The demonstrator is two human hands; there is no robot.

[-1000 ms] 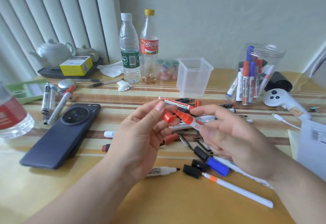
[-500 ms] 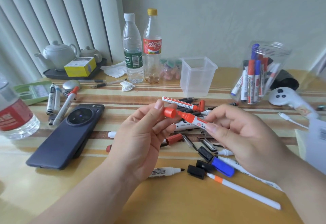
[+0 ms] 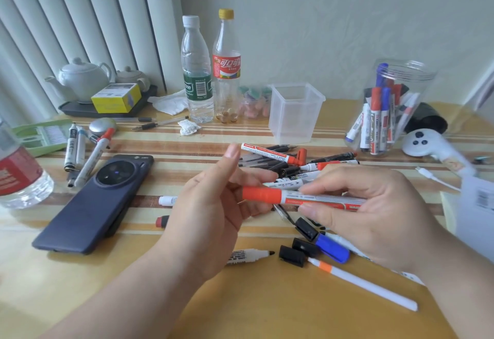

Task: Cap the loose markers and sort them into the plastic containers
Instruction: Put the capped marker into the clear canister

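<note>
Over the yellow striped wooden table (image 3: 66, 298), with the round clear plastic jar (image 3: 418, 79) back on the right, the right hand (image 3: 379, 213) pinched the white marker (image 3: 320, 199) sideways, and the left hand (image 3: 205, 218) curled its fingers (image 3: 254, 177) round the red cap (image 3: 262, 195).

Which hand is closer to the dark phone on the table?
Left. The left hand sits just right of the phone; the right hand is farther right, beyond the left one. Both hold the red marker.
</note>
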